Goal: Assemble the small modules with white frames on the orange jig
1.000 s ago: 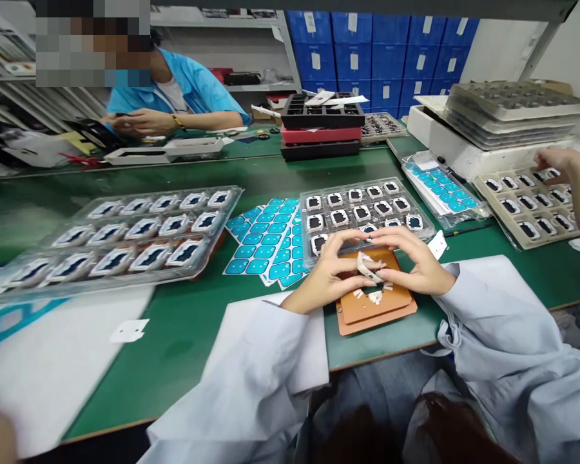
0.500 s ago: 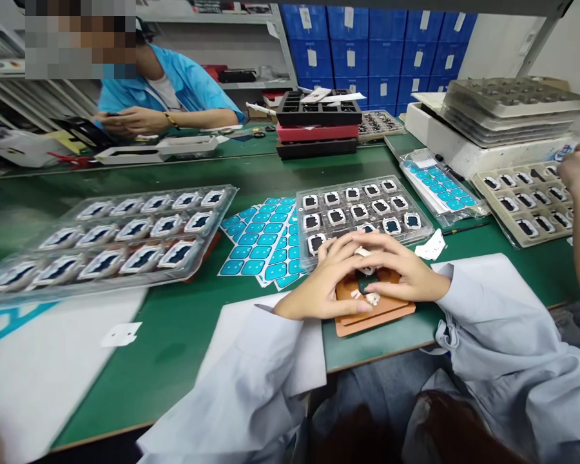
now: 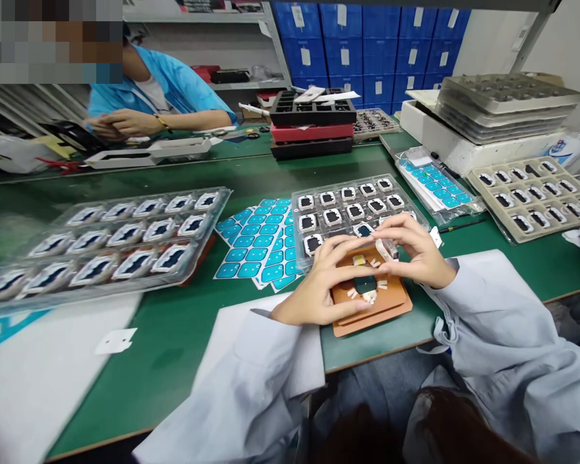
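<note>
My right hand point(image 3: 418, 251) pinches a small white-rimmed part point(image 3: 386, 250) between thumb and fingers, tilted above the right side of an orange pad point(image 3: 391, 308). On the pad sits a dark green block point(image 3: 366, 284), with small white strips and a pale lump around it. My left hand point(image 3: 319, 283) curves around the left of the block, its thumb apart from the fingers and near the pale lump. Just beyond both hands, a clear tray point(image 3: 326, 231) holds rows of white-framed dark parts, partly covered by my fingers.
Blue sticker sheets point(image 3: 251, 241) lie left of the tray. Another filled clear tray point(image 3: 125, 241) stands farther left. A beige tray point(image 3: 536, 193) and a bagged sticker sheet point(image 3: 437, 180) are at right. Across the bench sits a person in a blue shirt point(image 3: 174, 80).
My right hand has shifted right, carrying the white-rimmed part away from above the block, which shows more now. Another hand at the far right has left the beige tray.
</note>
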A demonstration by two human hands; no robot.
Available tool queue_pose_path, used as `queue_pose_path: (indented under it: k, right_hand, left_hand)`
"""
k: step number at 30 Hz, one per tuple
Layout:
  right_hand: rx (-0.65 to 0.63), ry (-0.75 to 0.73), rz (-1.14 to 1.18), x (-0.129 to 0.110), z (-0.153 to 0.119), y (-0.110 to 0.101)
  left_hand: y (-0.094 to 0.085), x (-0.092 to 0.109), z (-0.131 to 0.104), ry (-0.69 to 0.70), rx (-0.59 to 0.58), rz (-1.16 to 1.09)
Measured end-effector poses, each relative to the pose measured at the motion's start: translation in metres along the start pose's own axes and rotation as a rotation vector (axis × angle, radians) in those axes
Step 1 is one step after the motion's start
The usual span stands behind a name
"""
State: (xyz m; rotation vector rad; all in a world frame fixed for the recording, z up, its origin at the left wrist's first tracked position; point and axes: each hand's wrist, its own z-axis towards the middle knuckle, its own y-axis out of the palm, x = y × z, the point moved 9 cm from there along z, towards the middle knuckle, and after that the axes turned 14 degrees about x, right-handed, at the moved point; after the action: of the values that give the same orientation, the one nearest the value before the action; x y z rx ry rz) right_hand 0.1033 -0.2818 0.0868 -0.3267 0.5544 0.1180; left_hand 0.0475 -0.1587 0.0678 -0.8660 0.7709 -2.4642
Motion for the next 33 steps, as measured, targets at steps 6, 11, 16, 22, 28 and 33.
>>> queue_pose_path:
  k: [6,11,16,22,28,33]
  right_hand:
    - [0.013,0.113,-0.163,0.017,-0.004,0.001]
    - [-0.018,0.227,-0.248,0.029,-0.011,0.009]
    - [-0.048,0.360,-0.278,0.037,-0.017,0.012]
    - [-0.347,0.318,-0.047,0.041,-0.009,0.005]
    - [-0.375,0.208,-0.017,0.048,-0.004,-0.004]
    - [-0.278,0.125,-0.078,0.037,-0.005,0.001]
  left_hand:
    - [-0.011,0.006,-0.001,0.083,0.087,0.127]
    - [-0.005,0.016,-0.003,0.160,0.032,0.134]
    - [-0.005,0.017,-0.002,0.152,0.034,0.141]
    - [-0.007,0.014,-0.002,0.124,0.046,0.124]
    - [-0.009,0.018,-0.002,0.148,0.056,0.108]
    - [-0.013,0.016,-0.001,0.131,0.058,0.125]
